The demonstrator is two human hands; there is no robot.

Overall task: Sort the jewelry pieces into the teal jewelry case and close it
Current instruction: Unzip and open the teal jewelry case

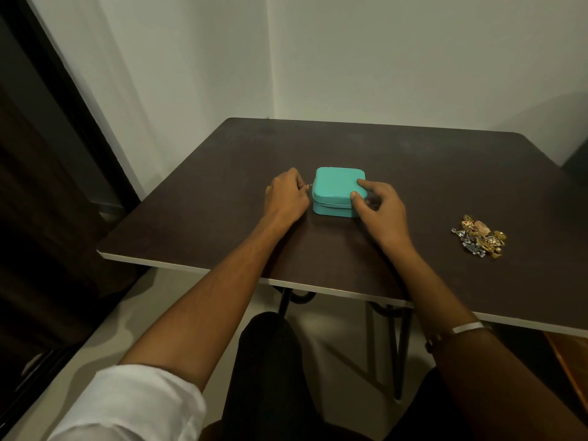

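A small square teal jewelry case (pixel 334 186) lies shut in the middle of the dark table (pixel 429 173). My left hand (pixel 286 195) is at the case's left side, with its fingers pinched on the small metal zipper pull (pixel 309 185). My right hand (pixel 378 205) rests on the case's front right corner, thumb and a finger pressing on the lid. A heap of gold and silver jewelry pieces (pixel 479 236) lies on the table well to the right of the case, apart from both hands.
The table's near edge (pixel 318 286) runs in front of my lap, with black metal legs under it. White walls meet in a corner behind the table. A dark curtain hangs at the left.
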